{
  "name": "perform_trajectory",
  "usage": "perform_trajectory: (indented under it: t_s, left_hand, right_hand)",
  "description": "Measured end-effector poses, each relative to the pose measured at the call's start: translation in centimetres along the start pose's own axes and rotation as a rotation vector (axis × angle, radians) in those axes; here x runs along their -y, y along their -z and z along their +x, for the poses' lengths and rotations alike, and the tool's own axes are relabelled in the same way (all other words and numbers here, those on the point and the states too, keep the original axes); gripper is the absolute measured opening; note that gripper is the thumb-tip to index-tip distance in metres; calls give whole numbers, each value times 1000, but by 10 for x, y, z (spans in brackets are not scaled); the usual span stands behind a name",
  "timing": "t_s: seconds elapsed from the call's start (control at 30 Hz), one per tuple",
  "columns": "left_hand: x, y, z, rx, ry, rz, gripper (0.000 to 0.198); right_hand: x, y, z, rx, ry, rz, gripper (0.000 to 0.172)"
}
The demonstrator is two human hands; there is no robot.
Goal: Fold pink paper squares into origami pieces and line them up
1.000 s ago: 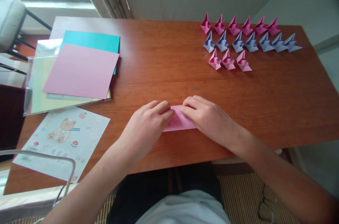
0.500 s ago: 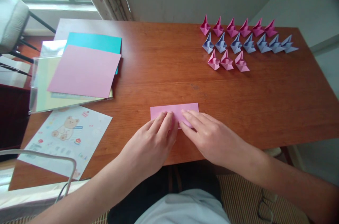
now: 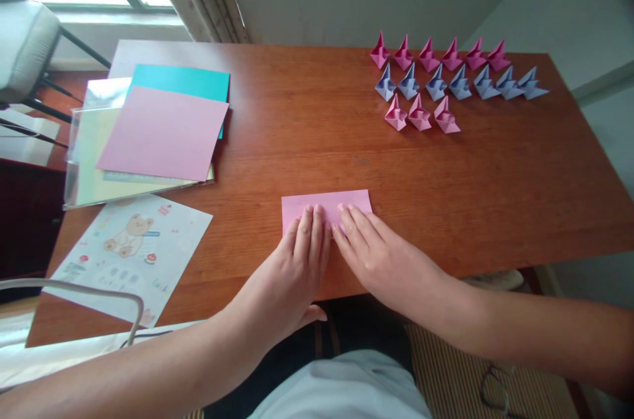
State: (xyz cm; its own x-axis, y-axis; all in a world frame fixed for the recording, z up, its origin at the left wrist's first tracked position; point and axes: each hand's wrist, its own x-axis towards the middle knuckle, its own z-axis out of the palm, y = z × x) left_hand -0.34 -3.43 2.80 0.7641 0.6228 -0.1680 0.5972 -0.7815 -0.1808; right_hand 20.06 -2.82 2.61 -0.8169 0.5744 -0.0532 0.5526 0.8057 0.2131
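A pink sheet of paper (image 3: 327, 199), folded into a long narrow rectangle, lies flat near the front edge of the wooden table. My left hand (image 3: 304, 260) presses on its left half with the fingers stretched out and the thumb apart, pointing toward me. On the right half, the outstretched fingers of my right hand (image 3: 376, 247) lie flat. The fingertips of both hands are close together at the middle of the strip. My fingers cover most of its near edge.
Rows of folded paper figures stand at the back right: dark pink (image 3: 427, 55), blue-grey (image 3: 436, 83) and light pink (image 3: 419, 115). At the left lie pink paper (image 3: 163, 135), teal paper (image 3: 183, 78), a clear sleeve (image 3: 79, 161) and a bear-print sheet (image 3: 133, 260).
My left hand has flattened on the paper, its fingers straighter and its thumb now showing below. My right hand's fingers have shifted slightly left. The view has moved a little.
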Motion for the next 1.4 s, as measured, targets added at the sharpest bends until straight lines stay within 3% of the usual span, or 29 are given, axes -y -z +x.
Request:
perform_trajectory:
  t_s: [0.23,0.53,0.7,0.87,1.0,1.17,1.4]
  left_hand:
    - [-3,1,3,34,-2,86,135]
    - [-3,1,2,30,-1,59,133]
    - [-2,4,4,33,-4,43,133]
    - [-2,4,5,55,2,52,130]
    - [-2,3,4,39,-14,82,132]
    - [-2,2,4,28,-11,79,133]
    - [-4,6,5,63,13,30,126]
  right_hand:
    - [19,7,-3,75,-120,-50,57]
    - [8,10,-53,90,-187,-75,57]
    - [7,20,-35,55,-246,-53,56]
    - [28,9,-10,-14,-187,3,57]
    - [32,2,-23,56,-199,-35,59]
    - [12,11,-47,101,-255,-64,58]
    - [13,13,-23,5,-220,55,55]
